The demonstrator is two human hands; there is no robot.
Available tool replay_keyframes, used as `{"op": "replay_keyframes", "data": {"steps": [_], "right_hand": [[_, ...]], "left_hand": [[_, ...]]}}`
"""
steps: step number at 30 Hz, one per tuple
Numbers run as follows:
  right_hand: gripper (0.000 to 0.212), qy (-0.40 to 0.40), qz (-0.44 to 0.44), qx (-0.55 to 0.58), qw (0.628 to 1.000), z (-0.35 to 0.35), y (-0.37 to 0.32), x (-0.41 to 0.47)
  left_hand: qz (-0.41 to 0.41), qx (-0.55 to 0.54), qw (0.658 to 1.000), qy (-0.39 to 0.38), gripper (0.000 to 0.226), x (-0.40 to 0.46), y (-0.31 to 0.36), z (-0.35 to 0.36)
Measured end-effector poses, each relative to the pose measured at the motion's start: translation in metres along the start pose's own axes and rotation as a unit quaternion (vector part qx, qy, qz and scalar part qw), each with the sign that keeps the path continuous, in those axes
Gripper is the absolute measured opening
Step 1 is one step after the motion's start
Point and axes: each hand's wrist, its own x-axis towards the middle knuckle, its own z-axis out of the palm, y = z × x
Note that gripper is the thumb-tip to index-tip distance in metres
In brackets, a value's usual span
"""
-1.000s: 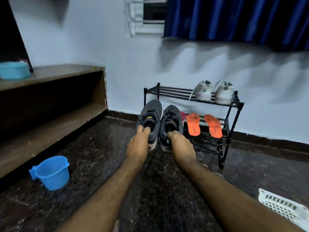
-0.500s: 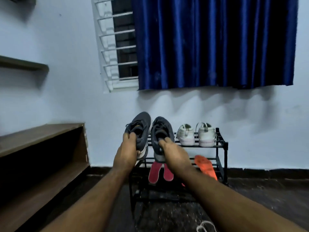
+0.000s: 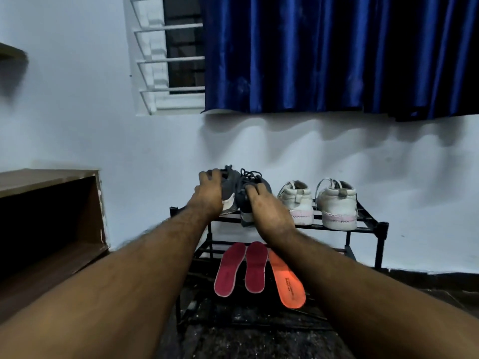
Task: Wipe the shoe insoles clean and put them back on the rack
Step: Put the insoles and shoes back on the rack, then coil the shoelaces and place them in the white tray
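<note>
Two dark red foam insoles [image 3: 242,268] and one orange insole [image 3: 287,281] lean on the black metal rack's [image 3: 381,226] lower tier. My left hand [image 3: 210,195] and right hand [image 3: 267,211] each clasp a grey sneaker [image 3: 230,187] at the top tier's left end, beside white sneakers [image 3: 316,203].

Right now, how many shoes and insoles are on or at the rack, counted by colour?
Grey shoes: 2, one in the left hand, one in the right hand, at the top shelf
White shoes: 2, on the top shelf
Dark red insoles: 2, lower shelf
Orange insoles: 1 visible
Total: 7
</note>
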Motion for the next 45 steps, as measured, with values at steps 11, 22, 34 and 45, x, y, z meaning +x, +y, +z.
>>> {"op": "replay_keyframes", "data": {"steps": [11, 22, 34, 45], "right_hand": [[0.076, -0.087, 0.017, -0.048, 0.995, 0.022, -0.011, -0.038], [0.071, -0.129, 0.050, -0.077, 0.987, -0.026, -0.019, -0.054], [0.052, -0.108, 0.096, 0.007, 0.990, -0.100, -0.016, -0.184], [0.070, -0.181, 0.135, -0.038, 0.973, -0.079, 0.022, -0.355]], "left_hand": [[0.032, 0.138, 0.988, -0.065, 0.062, -0.030, 0.005, -0.005], [0.012, 0.115, 0.992, -0.053, 0.073, -0.092, 0.037, -0.001], [-0.018, 0.054, 0.997, -0.051, 0.047, -0.227, 0.125, -0.027], [0.042, 0.070, 0.987, -0.137, 0.050, -0.368, 0.149, 0.039]]}}
